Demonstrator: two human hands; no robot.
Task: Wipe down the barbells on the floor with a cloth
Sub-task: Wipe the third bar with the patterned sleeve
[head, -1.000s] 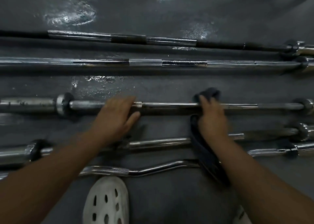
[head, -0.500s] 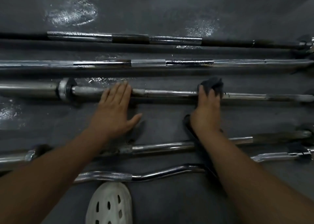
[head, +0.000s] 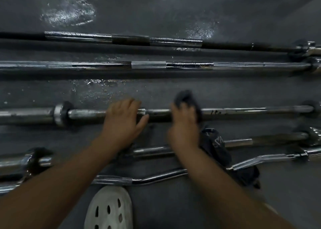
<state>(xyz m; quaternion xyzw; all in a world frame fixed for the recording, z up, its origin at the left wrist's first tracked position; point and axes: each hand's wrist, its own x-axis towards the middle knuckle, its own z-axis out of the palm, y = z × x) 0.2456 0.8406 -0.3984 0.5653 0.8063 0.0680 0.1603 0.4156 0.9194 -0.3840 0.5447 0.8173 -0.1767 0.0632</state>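
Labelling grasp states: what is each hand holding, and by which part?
Right hand grips the cloth by its bunched upper end, pressed round the middle barbell; the rest trails loose. Left hand holds nothing, just rests on that bar.

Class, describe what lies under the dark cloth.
The cloth drapes over the middle barbell, gripped there by the right hand; its tail crosses the next bar nearer the person. The stretches of both bars beneath it are hidden.

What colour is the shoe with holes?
The clog is white; it shows best at the bottom of the head view.
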